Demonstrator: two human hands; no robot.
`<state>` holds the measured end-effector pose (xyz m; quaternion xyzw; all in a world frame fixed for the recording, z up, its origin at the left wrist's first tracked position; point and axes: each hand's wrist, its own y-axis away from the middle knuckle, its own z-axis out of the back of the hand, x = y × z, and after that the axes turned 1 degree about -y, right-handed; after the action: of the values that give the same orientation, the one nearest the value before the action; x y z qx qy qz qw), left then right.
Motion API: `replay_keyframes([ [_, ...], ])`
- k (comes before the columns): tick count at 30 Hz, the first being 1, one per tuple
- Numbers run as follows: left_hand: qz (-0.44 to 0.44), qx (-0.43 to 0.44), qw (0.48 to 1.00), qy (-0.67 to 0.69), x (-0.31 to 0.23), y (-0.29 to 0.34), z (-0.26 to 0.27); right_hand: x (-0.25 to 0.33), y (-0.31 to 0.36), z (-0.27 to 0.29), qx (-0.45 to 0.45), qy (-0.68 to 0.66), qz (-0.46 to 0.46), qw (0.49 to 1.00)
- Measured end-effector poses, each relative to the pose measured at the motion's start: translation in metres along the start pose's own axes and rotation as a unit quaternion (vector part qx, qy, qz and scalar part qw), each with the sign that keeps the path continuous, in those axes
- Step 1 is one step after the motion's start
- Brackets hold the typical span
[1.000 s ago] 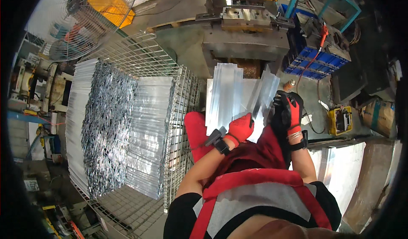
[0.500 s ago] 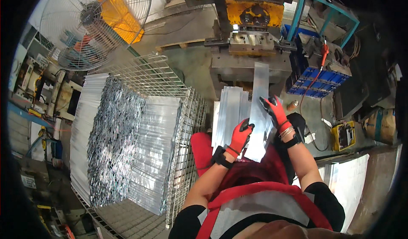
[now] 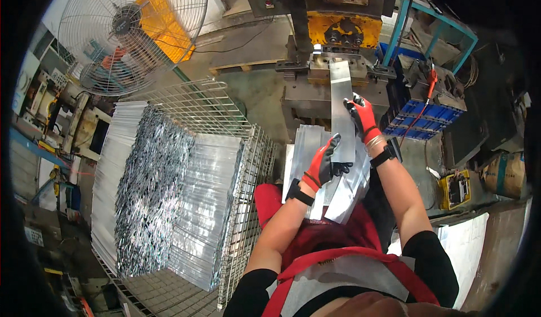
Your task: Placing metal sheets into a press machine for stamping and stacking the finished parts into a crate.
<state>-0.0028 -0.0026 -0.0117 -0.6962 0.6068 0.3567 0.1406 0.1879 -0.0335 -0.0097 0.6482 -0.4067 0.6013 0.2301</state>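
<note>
A long flat metal strip [image 3: 341, 105] stretches away from me, its far end over the die block of a press [image 3: 318, 72]. My right hand [image 3: 363, 117], in a red glove with black fingertips, grips the strip's right edge about midway. The near end rests in my left hand [image 3: 321, 165], gloved alike, its thumb along the left edge and its fingers at the end. Below both hands, more metal strips [image 3: 304, 148] lie in a stack over my lap, some fanned askew to the right.
On the left stands a wire cage [image 3: 248, 176] packed with metal strips [image 3: 208, 182]; a large fan [image 3: 127, 21] rises behind it. Blue crates [image 3: 414, 114] stand right of the press, with a red-handled tool [image 3: 432, 80] on a cord. A yellow basket [image 3: 455, 190] sits farther right.
The strip has moved forward, its far end now at the press die. My right hand went forward with it, and my left hand shifted to the strip's near end.
</note>
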Motion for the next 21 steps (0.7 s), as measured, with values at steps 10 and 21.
replay_keyframes([
  [10, 0.032, 0.026, 0.999, 0.031, -0.001, -0.019, -0.003, 0.010, -0.002, 0.002, -0.001, -0.050, -0.079, 0.996],
  [21, 0.025, -0.001, 1.000, -0.014, -0.013, -0.010, -0.019, 0.010, -0.004, 0.000, -0.004, -0.045, -0.077, 0.996],
])
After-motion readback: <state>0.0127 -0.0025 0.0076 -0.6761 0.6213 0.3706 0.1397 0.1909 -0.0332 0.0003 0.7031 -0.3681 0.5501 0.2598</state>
